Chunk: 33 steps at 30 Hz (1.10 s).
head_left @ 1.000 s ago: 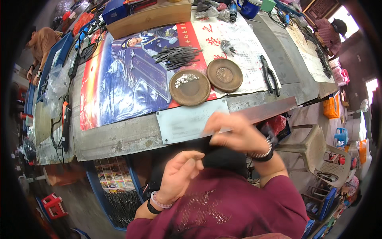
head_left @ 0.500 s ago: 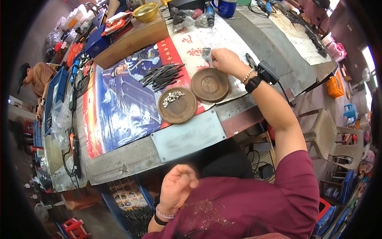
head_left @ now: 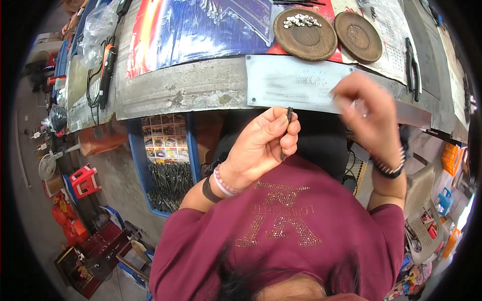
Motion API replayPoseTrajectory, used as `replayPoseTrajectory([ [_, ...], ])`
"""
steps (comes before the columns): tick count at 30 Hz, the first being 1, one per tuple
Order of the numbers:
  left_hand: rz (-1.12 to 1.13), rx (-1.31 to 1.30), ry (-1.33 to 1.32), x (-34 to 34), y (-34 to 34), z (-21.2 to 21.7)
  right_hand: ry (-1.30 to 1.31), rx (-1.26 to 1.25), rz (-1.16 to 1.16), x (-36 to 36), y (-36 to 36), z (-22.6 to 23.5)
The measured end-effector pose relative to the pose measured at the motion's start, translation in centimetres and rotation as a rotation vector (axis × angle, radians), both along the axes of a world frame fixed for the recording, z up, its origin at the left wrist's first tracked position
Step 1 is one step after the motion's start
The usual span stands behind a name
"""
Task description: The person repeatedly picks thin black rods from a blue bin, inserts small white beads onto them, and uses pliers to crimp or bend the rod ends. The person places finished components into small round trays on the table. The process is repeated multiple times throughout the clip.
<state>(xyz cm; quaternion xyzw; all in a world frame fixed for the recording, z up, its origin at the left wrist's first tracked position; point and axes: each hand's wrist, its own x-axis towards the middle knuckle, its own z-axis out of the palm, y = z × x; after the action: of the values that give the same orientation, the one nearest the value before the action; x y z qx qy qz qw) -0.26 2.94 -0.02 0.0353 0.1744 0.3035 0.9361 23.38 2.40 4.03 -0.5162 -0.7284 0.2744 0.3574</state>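
My left hand [head_left: 261,140] is closed on a thin dark stick [head_left: 289,114], whose top end shows above the fingertips, just off the table's near edge. My right hand [head_left: 369,108] hovers to the right of it, smeared by motion; small shiny specks show by its fingers, and I cannot make out what it holds. Beyond the hands lie two round brown dishes. The left dish [head_left: 321,53] carries small silvery pieces [head_left: 301,21]; the right dish [head_left: 372,53] sits beside it. A pale plate [head_left: 286,85] lies along the table edge nearest my hands.
Black-handled pliers [head_left: 412,70] lie at the table's right. A blue-framed bin [head_left: 134,165] full of dark sticks [head_left: 170,186] stands below the table. A black tool with an orange band [head_left: 106,72] and cable hangs at the left. A plastic chair [head_left: 424,200] stands behind my right arm.
My right hand has come back from beside the right dish toward my left hand. The left hand has risen and now visibly grips the dark stick. The view has tilted down toward me.
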Motion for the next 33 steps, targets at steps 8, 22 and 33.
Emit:
replayPoseTrajectory([
  [8,-0.019,0.091,0.138,-0.4,-0.6,0.5,0.365,-0.093,-0.019,-6.2,-1.8,-1.6],
  [22,0.124,0.359,0.417,-1.7,-1.7,1.1,0.070,0.118,0.013,-7.4,-1.8,-2.0],
  [33,0.135,0.322,0.243,-1.6,-1.6,0.6,0.327,0.086,0.036,-7.4,-1.7,-3.4],
])
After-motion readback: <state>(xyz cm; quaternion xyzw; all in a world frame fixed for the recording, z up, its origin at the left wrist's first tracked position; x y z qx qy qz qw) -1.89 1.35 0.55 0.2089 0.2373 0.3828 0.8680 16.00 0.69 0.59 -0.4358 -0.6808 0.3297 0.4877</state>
